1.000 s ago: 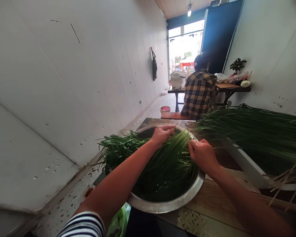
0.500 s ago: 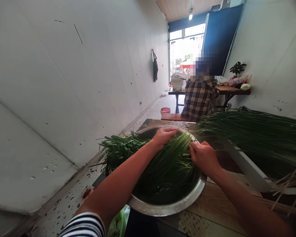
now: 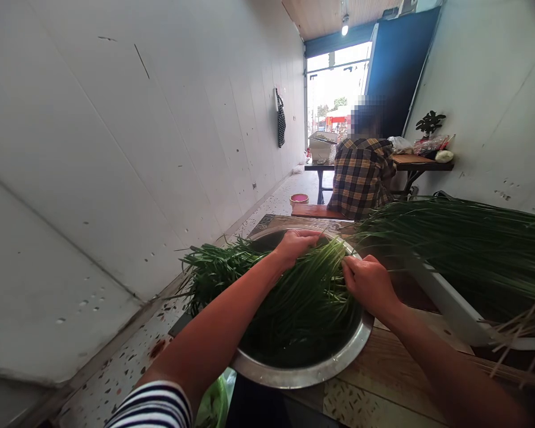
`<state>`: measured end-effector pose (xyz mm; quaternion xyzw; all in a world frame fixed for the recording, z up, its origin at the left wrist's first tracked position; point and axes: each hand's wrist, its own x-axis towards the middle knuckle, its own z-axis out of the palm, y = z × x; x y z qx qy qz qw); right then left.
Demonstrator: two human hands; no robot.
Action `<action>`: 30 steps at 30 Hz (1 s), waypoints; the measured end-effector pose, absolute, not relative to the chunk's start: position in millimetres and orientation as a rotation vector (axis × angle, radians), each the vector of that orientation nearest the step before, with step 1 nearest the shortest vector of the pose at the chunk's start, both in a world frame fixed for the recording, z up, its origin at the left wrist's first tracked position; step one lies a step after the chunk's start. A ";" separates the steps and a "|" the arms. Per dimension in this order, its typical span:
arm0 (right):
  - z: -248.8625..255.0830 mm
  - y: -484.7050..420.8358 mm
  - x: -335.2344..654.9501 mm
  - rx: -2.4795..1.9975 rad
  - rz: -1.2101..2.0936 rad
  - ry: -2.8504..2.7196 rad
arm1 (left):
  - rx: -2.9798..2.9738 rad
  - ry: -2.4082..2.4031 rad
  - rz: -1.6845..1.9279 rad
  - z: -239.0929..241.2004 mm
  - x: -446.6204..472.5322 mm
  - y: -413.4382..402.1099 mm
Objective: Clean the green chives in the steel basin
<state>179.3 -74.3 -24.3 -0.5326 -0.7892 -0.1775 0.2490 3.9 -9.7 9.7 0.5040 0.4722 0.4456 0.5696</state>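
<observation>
A wide metal basin (image 3: 354,353) holds a heap of long green chives (image 3: 294,309), their pale stem ends at the upper right and more leaves hanging over the left rim. Above the far side of the basin, my left hand (image 3: 298,245) is closed in a pinch at a thin stalk by the pale ends. My right hand (image 3: 370,284) is closed at the right rim, its thumb and fingers pressed together on chive stems. Its palm side and fingertips are partly hidden.
A white crate (image 3: 450,300) piled with long chives (image 3: 468,244) stands on the right of the wooden table (image 3: 392,362). Below the basin at the left is a green container (image 3: 216,401). A person in a plaid shirt (image 3: 361,178) sits ahead at another table (image 3: 423,166).
My hands stay in nearly the same place, still closed at the chives. The person ahead has shifted slightly, the head a little lower.
</observation>
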 end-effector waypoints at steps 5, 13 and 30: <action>-23.5 -74.9 178.8 -1.458 -0.475 -2.163 | 1.254 1.124 1.035 11.0 4.2 -10.2; -24.4 -74.7 179.4 -1.464 -0.480 -2.171 | 1.448 1.122 1.027 8.6 7.1 -13.0; 0.0 -97.2 183.7 -1.806 -0.286 -2.441 | 2.312 1.580 0.592 -28.9 -15.5 18.3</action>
